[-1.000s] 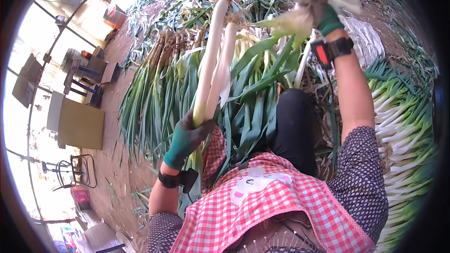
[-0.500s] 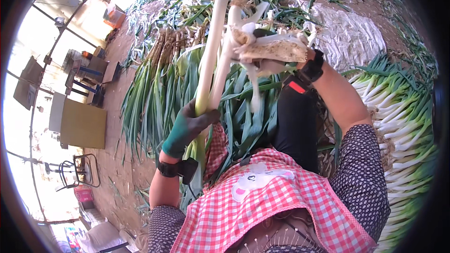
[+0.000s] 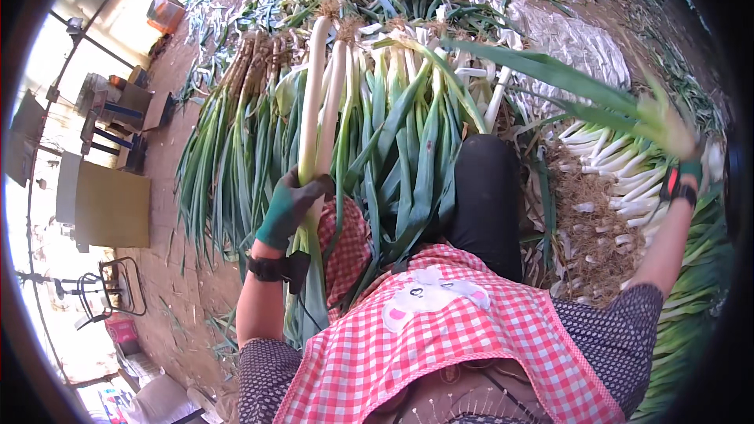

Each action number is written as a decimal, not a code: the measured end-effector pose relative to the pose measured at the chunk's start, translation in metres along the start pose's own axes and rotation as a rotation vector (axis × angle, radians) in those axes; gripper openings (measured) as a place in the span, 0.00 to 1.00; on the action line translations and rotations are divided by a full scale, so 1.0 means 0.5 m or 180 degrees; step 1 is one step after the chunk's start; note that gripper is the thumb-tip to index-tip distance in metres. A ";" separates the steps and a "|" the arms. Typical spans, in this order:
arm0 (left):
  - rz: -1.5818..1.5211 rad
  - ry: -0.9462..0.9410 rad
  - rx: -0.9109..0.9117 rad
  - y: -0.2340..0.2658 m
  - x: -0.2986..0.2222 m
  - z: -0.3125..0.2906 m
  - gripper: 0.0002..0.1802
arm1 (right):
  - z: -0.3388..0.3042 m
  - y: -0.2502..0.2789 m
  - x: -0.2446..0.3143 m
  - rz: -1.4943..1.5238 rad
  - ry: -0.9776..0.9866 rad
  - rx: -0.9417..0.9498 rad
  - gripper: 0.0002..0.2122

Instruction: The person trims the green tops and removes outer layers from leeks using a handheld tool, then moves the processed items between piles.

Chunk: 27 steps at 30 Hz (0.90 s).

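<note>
**A:** What did the head camera show at that moment?

**B:** I saw the left hand [image 3: 289, 206], in a green glove, closed around two long white leek stalks [image 3: 320, 102]. It held them near the base of their leaves, roots pointing away from the body, above the lap and a red checked apron [image 3: 463, 345]. The right hand [image 3: 685, 177] was flung far out to the right. It was blurred, so I could not tell for certain whether it was closed, but a long green leaf strip [image 3: 565, 86] trailed from it across the frame, seemingly pinched there.

**B:** More leeks lay all around: an uncleaned heap [image 3: 236, 126] on the dirt to the left, and a row of clean white stalks [image 3: 628, 165] stacked to the right, beside a scatter of dry trimmings [image 3: 589, 228].

**A:** How would you have judged the peeling done well?

**B:** In my view, by keeping the left hold firm and low so the stalks did not twist, and pulling the outer leaf away along the stalk's length so it came off in one strip rather than tearing.
</note>
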<state>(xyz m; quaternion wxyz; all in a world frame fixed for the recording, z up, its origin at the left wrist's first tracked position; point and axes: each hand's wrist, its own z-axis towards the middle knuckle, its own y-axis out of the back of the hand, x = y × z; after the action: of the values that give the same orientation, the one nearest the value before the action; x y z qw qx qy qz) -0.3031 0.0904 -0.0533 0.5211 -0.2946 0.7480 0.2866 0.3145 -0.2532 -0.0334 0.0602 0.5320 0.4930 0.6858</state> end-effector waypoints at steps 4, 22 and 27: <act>0.0047 0.0195 0.0056 -0.001 0.009 0.028 0.17 | -0.121 -0.053 -0.136 -0.0051 -0.0858 0.0342 0.22; -0.0089 0.0351 0.0079 0.002 0.004 0.059 0.25 | 0.412 -0.201 0.327 -0.0969 0.2083 -0.0578 0.15; -0.0066 0.0398 -0.0145 0.028 0.023 0.017 0.21 | 0.234 -0.398 0.916 0.2435 0.3257 0.1957 0.35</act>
<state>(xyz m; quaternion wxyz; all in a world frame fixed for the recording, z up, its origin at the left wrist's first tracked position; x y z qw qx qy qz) -0.3119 0.1043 -0.0651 0.4694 -0.3314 0.7693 0.2792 0.1237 0.1972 0.1203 -0.5770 0.2718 0.4092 0.6525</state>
